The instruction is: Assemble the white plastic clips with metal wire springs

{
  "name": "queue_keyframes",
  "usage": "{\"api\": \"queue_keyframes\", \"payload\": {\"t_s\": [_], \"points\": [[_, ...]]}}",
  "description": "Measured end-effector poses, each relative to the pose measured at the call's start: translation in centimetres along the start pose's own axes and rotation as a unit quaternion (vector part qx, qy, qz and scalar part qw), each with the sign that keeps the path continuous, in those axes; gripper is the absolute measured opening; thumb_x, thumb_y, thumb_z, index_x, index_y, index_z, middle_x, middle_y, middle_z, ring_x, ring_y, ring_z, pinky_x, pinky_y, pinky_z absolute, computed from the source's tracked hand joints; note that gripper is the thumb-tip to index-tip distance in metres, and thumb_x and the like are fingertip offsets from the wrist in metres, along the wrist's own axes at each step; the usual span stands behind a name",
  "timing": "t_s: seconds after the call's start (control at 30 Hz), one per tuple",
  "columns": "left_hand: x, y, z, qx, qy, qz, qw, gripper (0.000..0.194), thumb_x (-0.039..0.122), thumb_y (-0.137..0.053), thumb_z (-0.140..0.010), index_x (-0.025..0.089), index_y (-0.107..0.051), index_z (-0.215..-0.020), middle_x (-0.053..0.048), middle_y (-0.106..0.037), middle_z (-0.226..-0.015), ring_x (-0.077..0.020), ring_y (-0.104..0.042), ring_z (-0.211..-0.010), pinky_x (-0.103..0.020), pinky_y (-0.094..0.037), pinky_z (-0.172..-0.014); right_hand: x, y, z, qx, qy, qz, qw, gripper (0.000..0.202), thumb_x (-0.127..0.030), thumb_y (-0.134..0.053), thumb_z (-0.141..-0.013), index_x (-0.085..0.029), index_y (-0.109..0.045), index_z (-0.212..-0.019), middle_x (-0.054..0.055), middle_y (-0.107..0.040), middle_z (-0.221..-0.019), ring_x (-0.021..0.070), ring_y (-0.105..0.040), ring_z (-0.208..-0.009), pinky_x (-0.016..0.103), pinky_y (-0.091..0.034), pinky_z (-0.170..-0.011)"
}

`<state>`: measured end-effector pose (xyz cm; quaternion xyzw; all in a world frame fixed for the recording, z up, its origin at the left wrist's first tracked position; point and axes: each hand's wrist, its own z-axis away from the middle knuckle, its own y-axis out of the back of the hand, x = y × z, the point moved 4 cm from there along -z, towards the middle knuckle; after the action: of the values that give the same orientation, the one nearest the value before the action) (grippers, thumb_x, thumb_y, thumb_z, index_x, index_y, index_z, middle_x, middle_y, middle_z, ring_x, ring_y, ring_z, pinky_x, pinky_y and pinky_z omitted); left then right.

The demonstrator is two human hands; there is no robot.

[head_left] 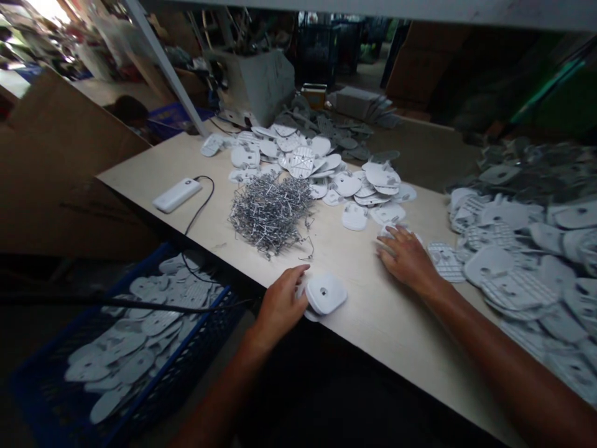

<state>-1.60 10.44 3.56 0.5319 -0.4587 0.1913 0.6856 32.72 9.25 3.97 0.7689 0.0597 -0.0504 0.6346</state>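
At the table's near edge, my left hand [283, 300] curls round the left side of a small stack of white plastic plates [329, 294], thumb and fingers at its rim. The top plate is rounded, with a small dark hole. Farther right, my right hand [405, 256] reaches out palm down with its fingers apart, over a white plate partly hidden beneath it. Just beyond its fingertips lie more loose white plates [354, 216]. A tangled heap of thin bent metal wire pieces [273, 211] lies beyond my left hand.
White plates [513, 267] are piled high on the right, with more along the back. A white power bank [177, 195] with a black cable lies at the left. Below stands a blue crate [163, 379] of plates. A cardboard box [60, 174] and a slanting metal post [163, 62] stand left.
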Motion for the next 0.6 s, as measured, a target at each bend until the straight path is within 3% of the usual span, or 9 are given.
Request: {"api": "queue_keyframes", "payload": {"t_s": [0.1,0.3,0.47,0.6], "points": [[1.4,0.0,-0.2,-0.047,-0.024,-0.085,0.995,0.05,0.022,-0.065,-0.092,0.022,-0.064,-0.142,-0.011,-0.072,-0.129,-0.0241,-0.071,-0.106,-0.039,-0.056,-0.097,-3.2,0.6,-0.5,0.03,0.031,-0.076,0.996,0.038,-0.027,-0.059,-0.102,-0.01,-0.076,-0.132,0.021,-0.066,-0.144,0.0377,-0.061,-0.136,0.056,-0.047,-0.118],[2.1,-0.7,0.1,-0.092,-0.005,-0.144,0.985,0.056,0.022,-0.064,-0.091,0.021,-0.061,-0.146,-0.01,-0.071,-0.124,-0.0252,-0.072,-0.1,-0.036,-0.055,-0.088,-11.8,-0.9,-4.3,-0.056,0.116,-0.205,0.97,0.042,-0.019,-0.07,-0.097,-0.017,-0.072,-0.139,0.013,-0.072,-0.137,0.0305,-0.068,-0.126,0.043,-0.052,-0.112],[1.5,-1.7,0.3,-0.105,0.0,-0.136,0.985,0.067,0.021,-0.065,-0.087,0.018,-0.053,-0.153,-0.012,-0.072,-0.121,-0.0279,-0.071,-0.103,-0.038,-0.055,-0.092,-15.0,-2.9,-8.8,-0.057,0.109,-0.221,0.967,0.048,-0.014,-0.074,-0.095,-0.016,-0.07,-0.143,0.014,-0.074,-0.132,0.0272,-0.071,-0.116,0.036,-0.053,-0.104],[1.3,-2.0,0.3,-0.104,0.008,-0.119,0.987,0.075,0.022,-0.066,-0.085,0.017,-0.048,-0.157,-0.012,-0.074,-0.116,-0.0299,-0.071,-0.104,-0.04,-0.055,-0.094,-16.3,-3.2,-10.4,-0.065,0.138,-0.214,0.965,0.026,-0.009,-0.072,-0.092,-0.016,-0.082,-0.115,0.011,-0.078,-0.112,0.0257,-0.073,-0.101,0.033,-0.054,-0.094]]}}
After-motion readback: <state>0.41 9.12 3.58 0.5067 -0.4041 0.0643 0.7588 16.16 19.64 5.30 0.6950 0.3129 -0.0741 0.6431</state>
